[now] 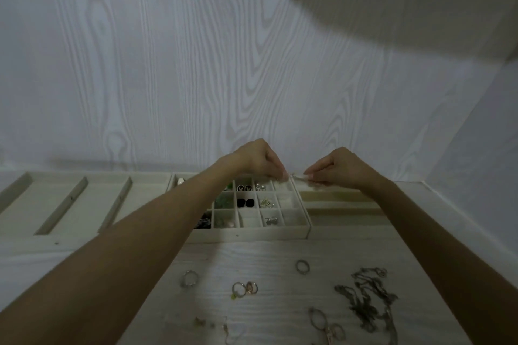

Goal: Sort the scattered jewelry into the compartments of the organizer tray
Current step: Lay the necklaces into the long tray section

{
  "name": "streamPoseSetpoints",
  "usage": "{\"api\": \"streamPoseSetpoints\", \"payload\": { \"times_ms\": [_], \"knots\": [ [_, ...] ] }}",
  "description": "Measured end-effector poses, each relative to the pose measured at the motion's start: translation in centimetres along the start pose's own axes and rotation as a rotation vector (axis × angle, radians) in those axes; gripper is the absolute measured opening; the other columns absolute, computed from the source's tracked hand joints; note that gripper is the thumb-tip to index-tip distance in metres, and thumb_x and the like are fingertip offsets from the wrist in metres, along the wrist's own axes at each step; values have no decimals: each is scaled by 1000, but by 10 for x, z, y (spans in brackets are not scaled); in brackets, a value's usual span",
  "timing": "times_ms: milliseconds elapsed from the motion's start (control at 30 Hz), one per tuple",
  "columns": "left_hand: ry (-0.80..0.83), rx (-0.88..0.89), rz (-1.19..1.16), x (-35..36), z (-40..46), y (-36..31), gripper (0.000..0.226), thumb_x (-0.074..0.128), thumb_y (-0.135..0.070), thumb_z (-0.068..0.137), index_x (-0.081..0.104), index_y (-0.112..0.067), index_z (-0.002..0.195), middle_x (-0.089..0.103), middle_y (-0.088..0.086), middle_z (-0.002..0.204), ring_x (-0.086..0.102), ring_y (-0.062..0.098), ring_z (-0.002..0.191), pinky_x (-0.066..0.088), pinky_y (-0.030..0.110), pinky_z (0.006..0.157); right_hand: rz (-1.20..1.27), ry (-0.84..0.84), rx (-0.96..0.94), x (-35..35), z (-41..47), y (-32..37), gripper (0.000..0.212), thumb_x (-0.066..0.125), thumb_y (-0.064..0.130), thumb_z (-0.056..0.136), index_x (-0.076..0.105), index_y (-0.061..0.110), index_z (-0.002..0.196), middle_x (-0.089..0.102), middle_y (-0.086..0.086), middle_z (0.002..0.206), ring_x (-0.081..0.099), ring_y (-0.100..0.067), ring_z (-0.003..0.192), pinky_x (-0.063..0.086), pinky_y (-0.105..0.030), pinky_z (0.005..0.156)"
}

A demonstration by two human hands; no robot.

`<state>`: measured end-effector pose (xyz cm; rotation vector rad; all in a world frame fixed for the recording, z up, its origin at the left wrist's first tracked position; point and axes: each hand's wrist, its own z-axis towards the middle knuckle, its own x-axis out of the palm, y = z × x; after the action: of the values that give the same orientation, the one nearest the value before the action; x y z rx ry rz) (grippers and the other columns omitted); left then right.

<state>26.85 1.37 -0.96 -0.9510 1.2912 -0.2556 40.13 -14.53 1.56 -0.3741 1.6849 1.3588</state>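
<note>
- Hands are raised together over the far right corner of the grid tray point(246, 232); the left hand point(256, 159) has its fingers curled and pinches a small shiny piece point(293, 175), too small to tell what kind.
- Right hand point(336, 169) also pinches, its fingertips at the other end of the same small piece, just beside the left fingertips.
- Grid tray holds dark square earrings point(246, 202), silver earrings point(266, 202) and green pieces point(224, 202) in separate compartments.
- A long-slot tray point(56, 204) lies to the left, touching the grid tray.
- On the table point(280, 255), nearer to the person, lie a silver ring point(302, 266), a wavy ring point(189, 279), two rings together point(245, 288) and tangled chains point(367, 300).
</note>
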Motion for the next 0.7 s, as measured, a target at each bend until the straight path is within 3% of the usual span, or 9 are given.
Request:
{"api": "streamPoseSetpoints", "payload": {
  "times_ms": [133, 233, 333, 433, 533, 700],
  "knots": [
    [13, -20, 48, 5, 5, 0, 22, 83, -34, 68, 78, -22, 86, 75, -8, 84, 71, 12, 85, 58, 33, 83, -27, 37, 1, -2, 3, -1, 17, 72, 8, 79, 74, 6, 96, 74, -12, 86, 68, -18, 78, 56, -28, 76],
    [46, -13, 144, 5, 6, 1, 20, 82, -37, 68, 77, -27, 84, 74, -13, 83, 70, 10, 84, 56, 36, 87, -41, 55, 6, -3, 6, 0, 18, 72, 7, 80, 74, 5, 98, 73, -10, 85, 65, -9, 70, 53, -17, 63],
    [74, 47, 280, 4, 2, -1, 18, 80, -37, 71, 76, -30, 87, 73, -14, 88, 68, 7, 86, 55, 37, 87, -52, 68, 8, -2, 9, 3, 18, 73, 7, 79, 74, 4, 97, 72, -5, 80, 65, -7, 67, 52, -13, 60],
    [40, 61, 455, 1, -1, -5, 18, 76, -40, 75, 75, -33, 91, 71, -18, 95, 63, 4, 90, 50, 27, 77, -65, 60, -5, 2, 11, 7, 18, 74, 8, 78, 74, 5, 95, 73, -9, 84, 63, -6, 64, 52, -16, 63],
    [-6, 63, 537, -2, -5, -8, 14, 73, -37, 79, 74, -34, 92, 69, -20, 91, 60, 3, 87, 39, 21, 62, -81, 44, -22, 9, 12, 10, 17, 75, 9, 77, 75, 8, 94, 73, -10, 83, 59, -3, 60, 48, -8, 56],
    [-119, 79, 614, 1, -8, -9, 10, 70, -29, 81, 74, -33, 89, 67, -17, 84, 54, 3, 74, 34, 20, 54, -65, 3, -18, 24, 13, 7, 15, 79, 15, 74, 77, 14, 88, 74, -4, 84, 68, -19, 85, 53, -32, 82]
  ]
}}
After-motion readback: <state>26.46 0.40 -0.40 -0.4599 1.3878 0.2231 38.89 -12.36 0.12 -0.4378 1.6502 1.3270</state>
